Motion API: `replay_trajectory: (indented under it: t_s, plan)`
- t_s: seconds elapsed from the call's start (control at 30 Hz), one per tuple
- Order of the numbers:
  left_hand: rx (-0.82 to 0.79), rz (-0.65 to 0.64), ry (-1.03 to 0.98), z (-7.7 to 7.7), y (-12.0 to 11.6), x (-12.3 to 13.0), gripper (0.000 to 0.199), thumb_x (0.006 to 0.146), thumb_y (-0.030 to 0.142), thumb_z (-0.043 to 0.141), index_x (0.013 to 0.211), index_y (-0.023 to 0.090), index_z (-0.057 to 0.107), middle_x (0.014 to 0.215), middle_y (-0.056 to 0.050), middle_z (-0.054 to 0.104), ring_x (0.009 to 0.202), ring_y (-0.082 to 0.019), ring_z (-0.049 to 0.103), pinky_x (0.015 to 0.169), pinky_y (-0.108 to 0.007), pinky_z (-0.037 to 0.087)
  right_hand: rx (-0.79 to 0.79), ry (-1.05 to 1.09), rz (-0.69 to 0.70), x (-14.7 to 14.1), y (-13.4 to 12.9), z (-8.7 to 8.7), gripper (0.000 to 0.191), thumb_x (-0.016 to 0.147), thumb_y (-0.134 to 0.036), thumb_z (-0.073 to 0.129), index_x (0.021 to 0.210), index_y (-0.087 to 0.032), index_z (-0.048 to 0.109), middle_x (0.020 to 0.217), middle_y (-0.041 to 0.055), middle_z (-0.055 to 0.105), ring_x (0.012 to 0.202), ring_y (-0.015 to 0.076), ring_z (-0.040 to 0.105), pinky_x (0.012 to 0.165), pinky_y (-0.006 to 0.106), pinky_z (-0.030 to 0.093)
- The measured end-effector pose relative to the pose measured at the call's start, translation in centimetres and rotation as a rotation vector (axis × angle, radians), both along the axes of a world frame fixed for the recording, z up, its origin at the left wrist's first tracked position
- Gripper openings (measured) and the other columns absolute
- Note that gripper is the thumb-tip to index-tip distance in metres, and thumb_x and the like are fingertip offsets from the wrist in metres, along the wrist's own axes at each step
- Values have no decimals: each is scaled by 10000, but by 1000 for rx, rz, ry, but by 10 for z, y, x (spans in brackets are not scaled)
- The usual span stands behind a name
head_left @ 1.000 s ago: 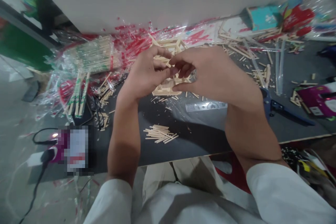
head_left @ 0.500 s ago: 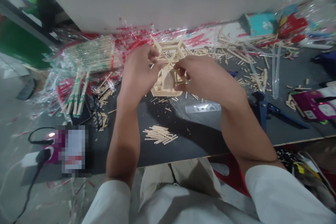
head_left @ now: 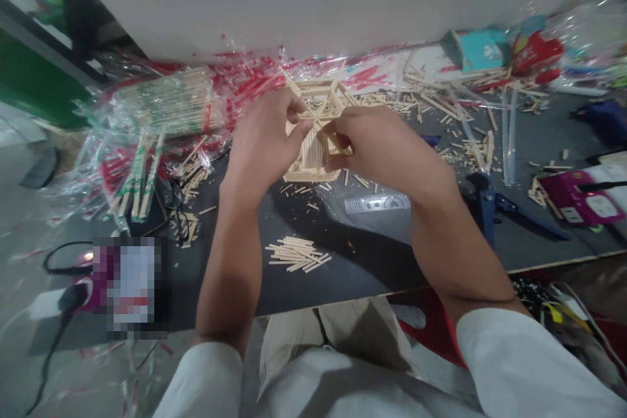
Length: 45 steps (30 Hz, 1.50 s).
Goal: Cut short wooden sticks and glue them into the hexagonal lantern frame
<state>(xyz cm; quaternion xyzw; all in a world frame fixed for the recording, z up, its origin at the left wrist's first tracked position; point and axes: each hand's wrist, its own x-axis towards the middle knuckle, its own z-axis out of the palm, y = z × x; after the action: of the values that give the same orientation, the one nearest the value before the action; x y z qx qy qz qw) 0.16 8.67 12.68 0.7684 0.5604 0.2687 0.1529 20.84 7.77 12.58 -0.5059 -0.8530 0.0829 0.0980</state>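
Note:
A lattice structure of pale wooden sticks stands on the dark table, crossed sticks rising at its top. My left hand is at its left side, thumb and fingers curled near the crossed sticks. On the right, my right hand has its fingers bent against the structure, the fingertips close to the upper sticks. What either hand pinches is too small to make out. Nearer to me lies a small pile of short sticks.
Bundled sticks in plastic lie at the left, beside glasses. A clear plastic ruler and blue cutters are at the right. Purple power strips and scattered stick pieces also show.
My right hand has shifted slightly left, closer to my left hand, above the structure. The whole view has moved a little.

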Motion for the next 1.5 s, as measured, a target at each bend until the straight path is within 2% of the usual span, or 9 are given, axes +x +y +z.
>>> replay_trajectory:
  t_s: [0.13, 0.33, 0.43, 0.57, 0.7, 0.87, 1.13, 1.33, 1.5]
  plan:
    - [24, -17, 53, -3, 1, -1, 118, 984, 243, 735, 1094, 264, 699, 1146, -79, 793, 1032, -307, 767, 958, -478, 564, -22, -38, 6, -1, 0, 2, 91, 899, -261, 792, 938, -210, 728, 908, 68, 694, 883, 240, 657, 741, 341, 395]
    - [62, -46, 25, -10, 4, -3, 288, 992, 261, 716, 1274, 266, 656, 1148, -81, 773, 1087, -295, 745, 910, -433, 569, -27, -1, 5, 4, 3, 0, 135, 890, -325, 810, 961, -222, 760, 864, 49, 680, 836, 229, 645, 765, 353, 419]
    - [43, -75, 47, -9, 5, -4, 238, 995, 254, 707, 1230, 237, 669, 1170, -114, 760, 1101, -313, 734, 890, -449, 562, -59, 30, -22, 9, 4, 1, 257, 834, -291, 855, 1066, -208, 783, 883, 40, 700, 831, 222, 641, 770, 347, 411]
    - [54, -119, 40, -8, 5, -4, 137, 1003, 263, 687, 1138, 271, 701, 1154, -95, 757, 1105, -309, 715, 945, -466, 546, -82, 72, -46, 15, 6, 2, 389, 805, -285, 881, 1169, -197, 778, 946, 66, 723, 896, 255, 662, 800, 360, 427]
    - [79, -141, 94, -11, 5, 2, 144, 1032, 251, 634, 1128, 234, 740, 1131, -110, 770, 1095, -306, 709, 978, -471, 540, -77, 84, -21, 14, 7, -1, 334, 801, -288, 886, 1101, -202, 765, 995, 84, 721, 913, 267, 654, 775, 359, 426]
    - [88, -126, 87, -18, 9, 19, 201, 1018, 225, 592, 1023, 257, 790, 1071, -87, 791, 1142, -307, 700, 1025, -447, 537, -51, 83, -48, 6, 4, -4, 236, 816, -268, 868, 998, -193, 738, 981, 69, 706, 929, 265, 646, 816, 361, 414]
    - [48, -93, 78, -18, 13, 23, 241, 984, 241, 597, 939, 244, 834, 981, -83, 816, 1040, -291, 727, 1007, -439, 551, -94, 110, -46, 8, 8, -1, 275, 814, -345, 880, 1029, -220, 763, 965, 58, 713, 905, 249, 639, 820, 359, 421]
    - [18, -82, 82, -19, 15, 25, 231, 978, 265, 613, 911, 233, 832, 932, -77, 810, 992, -279, 734, 988, -426, 556, -108, 120, -86, 16, 8, -4, 457, 779, -365, 912, 1176, -220, 738, 1016, 65, 711, 957, 270, 644, 832, 370, 460]
    - [16, -88, 45, -22, 19, 25, 214, 969, 289, 635, 912, 247, 836, 904, -67, 815, 928, -261, 724, 918, -399, 563, -101, 85, -86, 14, 3, -2, 363, 821, -362, 883, 1119, -225, 729, 985, 59, 691, 956, 277, 650, 847, 384, 465]
